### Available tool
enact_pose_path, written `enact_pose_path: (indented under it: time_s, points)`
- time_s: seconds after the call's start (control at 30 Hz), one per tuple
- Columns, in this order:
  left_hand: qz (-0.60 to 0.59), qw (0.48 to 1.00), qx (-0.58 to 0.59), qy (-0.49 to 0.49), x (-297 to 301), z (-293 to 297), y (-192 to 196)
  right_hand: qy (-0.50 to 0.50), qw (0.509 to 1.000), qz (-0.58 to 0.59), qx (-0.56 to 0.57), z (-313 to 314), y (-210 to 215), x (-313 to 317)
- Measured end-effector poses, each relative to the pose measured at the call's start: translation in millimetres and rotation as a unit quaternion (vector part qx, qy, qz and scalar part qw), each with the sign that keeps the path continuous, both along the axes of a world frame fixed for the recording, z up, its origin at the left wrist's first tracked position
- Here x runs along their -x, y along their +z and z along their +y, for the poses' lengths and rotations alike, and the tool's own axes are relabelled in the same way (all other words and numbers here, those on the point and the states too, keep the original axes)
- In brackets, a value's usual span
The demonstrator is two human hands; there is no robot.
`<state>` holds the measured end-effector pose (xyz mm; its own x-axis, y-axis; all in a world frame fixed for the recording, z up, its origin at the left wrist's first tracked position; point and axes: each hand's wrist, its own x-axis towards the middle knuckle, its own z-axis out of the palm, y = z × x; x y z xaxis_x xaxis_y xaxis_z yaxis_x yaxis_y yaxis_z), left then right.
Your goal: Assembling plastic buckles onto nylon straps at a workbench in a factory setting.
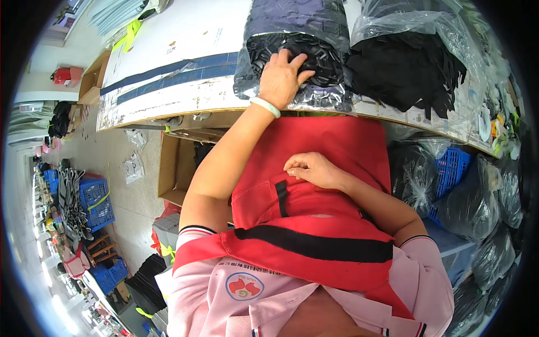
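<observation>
At the bench (pixel 185 95) edge straight ahead of you: your left hand (pixel 282 78) lies flat, fingers spread, on a clear bag (pixel 292 56) stuffed with small black parts. It presses on top and is not clamped around anything. Your right hand (pixel 312 169) is well apart from it, low against your red apron (pixel 320 213), fingers loosely curled at the pocket; I can't tell if it holds anything. So the bag is forward of both hands and slightly left of centre, and the left hand is the one on it, with the right much farther off. The bag's long axis runs away from you across the bench, with its near end just at the edge, touching your apron line. A second bag (pixel 415 62) of black pieces sits just beside it on the right, the two touching or nearly so. Under the bench: an open carton (pixel 174 168) on the left, and a blue crate (pixel 452 168) and more dark bags on the right. On the floor to the far left there are more blue crates (pixel 95 202).
</observation>
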<state>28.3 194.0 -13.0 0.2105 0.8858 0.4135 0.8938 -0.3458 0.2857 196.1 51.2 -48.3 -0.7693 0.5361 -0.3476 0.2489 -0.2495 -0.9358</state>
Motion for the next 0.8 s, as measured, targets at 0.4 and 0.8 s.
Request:
enact_pose_path:
  time_s: [0.4, 0.8]
  points:
    - [-0.347, 0.929, 0.093, 0.085, 11, 51, 24, 0.019, 0.999, -0.031, -0.006, 10, -5, -12]
    - [-0.902, 0.259, 0.335, -0.077, 13, 4, 19, -0.216, 0.971, 0.085, -0.06, 22, 35, -9]
